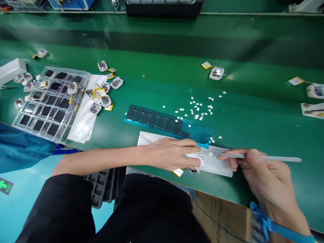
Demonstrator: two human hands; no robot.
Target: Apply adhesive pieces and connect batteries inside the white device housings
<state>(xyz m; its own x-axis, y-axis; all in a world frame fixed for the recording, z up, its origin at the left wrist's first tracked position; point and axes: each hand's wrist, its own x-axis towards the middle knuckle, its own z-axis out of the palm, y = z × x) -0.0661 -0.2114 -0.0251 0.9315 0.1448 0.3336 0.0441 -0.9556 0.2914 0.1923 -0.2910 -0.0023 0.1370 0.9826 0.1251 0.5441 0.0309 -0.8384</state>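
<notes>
My left hand (173,153) lies near the table's front edge, fingers closed around a small device with a yellow-taped battery (178,172) peeking out below. It rests on a white paper sheet (217,163). My right hand (263,175) grips metal tweezers (253,157), whose tips point left and touch a small white piece beside my left fingertips. A blue strip of dark adhesive pads (164,123) lies just beyond both hands.
A clear tray (50,101) of dark screens sits at left with several small device modules (101,94) scattered around it. White peeled bits (196,109) litter the green table (253,111). More modules (216,72) lie farther back and at the right edge.
</notes>
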